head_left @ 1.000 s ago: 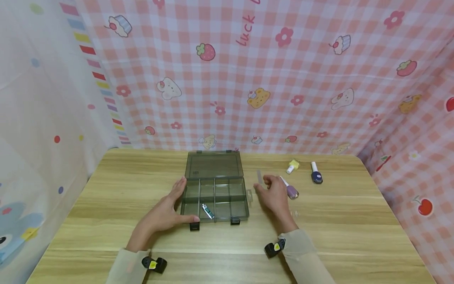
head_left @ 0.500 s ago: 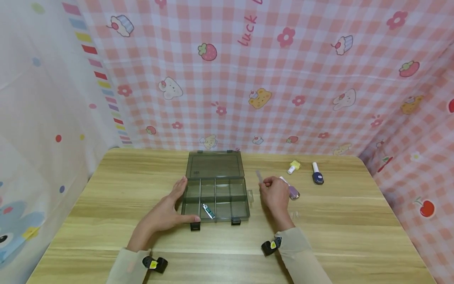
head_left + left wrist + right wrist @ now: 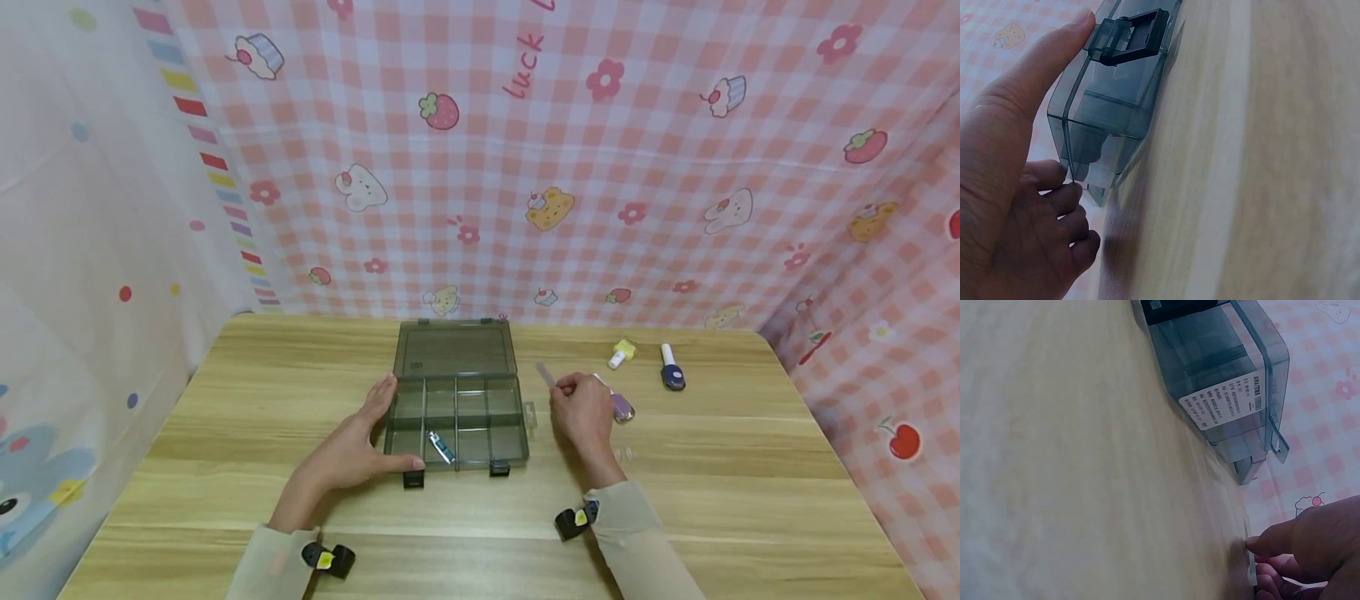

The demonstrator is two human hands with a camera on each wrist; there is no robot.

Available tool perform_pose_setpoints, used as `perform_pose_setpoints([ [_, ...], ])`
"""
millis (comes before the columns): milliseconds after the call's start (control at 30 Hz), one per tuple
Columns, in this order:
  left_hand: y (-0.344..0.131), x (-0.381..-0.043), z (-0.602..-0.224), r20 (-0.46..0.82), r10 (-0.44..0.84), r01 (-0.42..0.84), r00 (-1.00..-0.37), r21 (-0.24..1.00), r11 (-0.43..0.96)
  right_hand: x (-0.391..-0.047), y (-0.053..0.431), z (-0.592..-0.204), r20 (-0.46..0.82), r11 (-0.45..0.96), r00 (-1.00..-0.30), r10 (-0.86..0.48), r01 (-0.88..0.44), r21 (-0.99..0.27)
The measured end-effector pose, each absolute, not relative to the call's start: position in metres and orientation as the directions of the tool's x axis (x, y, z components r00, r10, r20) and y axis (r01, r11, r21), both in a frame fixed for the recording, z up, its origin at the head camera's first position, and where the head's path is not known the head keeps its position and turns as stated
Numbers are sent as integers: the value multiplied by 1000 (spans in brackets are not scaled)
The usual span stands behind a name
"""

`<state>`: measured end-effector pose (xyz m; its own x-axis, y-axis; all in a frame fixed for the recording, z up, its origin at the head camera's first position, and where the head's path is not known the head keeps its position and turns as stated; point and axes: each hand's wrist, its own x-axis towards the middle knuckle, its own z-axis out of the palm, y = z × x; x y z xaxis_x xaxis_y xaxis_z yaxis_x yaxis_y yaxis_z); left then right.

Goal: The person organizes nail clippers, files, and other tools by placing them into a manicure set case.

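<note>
An organizer box [image 3: 488,421] of smoky see-through plastic lies with its lid [image 3: 453,348] folded back. In one compartment is a green and silver nail clipper [image 3: 441,447]. My left hand [image 3: 341,446] holds the box at its left side, the thumb on the front rim by a black latch [image 3: 1141,36]. To the right of the box, my right hand [image 3: 583,414] pinches a thin greyish strip, which looks like a nail file [image 3: 545,374], close to the tabletop. Only a sliver of the file shows in the right wrist view.
Purple nail polish [image 3: 622,408] lies just beyond the right hand, partly hidden by it. Farther back are a yellow bottle [image 3: 623,351] and a dark blue one [image 3: 672,377]. Small clear pieces [image 3: 624,454] lie by the right wrist. A patterned cloth [image 3: 480,167] hangs behind the table.
My right thumb and finger, apart at first, have come together on the nail file. Its far end now leans more to the left. The left hand and box stay put.
</note>
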<state>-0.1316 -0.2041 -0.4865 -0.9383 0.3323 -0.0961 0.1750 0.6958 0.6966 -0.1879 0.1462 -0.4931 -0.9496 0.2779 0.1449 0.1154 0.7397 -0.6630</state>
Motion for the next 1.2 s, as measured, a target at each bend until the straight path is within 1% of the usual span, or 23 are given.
perform_pose_setpoints([
  [133, -204, -132, -487, -94, 329, 174, -940, 697, 696, -188, 146, -494, 138, 734, -951, 275, 116, -669],
  [367, -203, -132, -486, -98, 329, 171, -939, 698, 696, -185, 148, -494, 169, 718, -949, 266, 78, -692],
  [600, -203, -131, -485, -106, 329, 168, -938, 694, 701, -182, 154, -492, 128, 661, -961, 244, 68, -748],
  [900, -206, -130, -487, -103, 327, 169, -940, 690, 704, -175, 159, -488, 125, 623, -973, 196, 25, -781],
  [1033, -205, -131, -487, -102, 331, 174, -938, 689, 704, -172, 161, -485, 164, 630, -970, 177, -17, -776],
  [1200, -205, -132, -487, -99, 333, 176, -938, 692, 700, -168, 161, -478, 216, 643, -969, 122, -89, -761],
])
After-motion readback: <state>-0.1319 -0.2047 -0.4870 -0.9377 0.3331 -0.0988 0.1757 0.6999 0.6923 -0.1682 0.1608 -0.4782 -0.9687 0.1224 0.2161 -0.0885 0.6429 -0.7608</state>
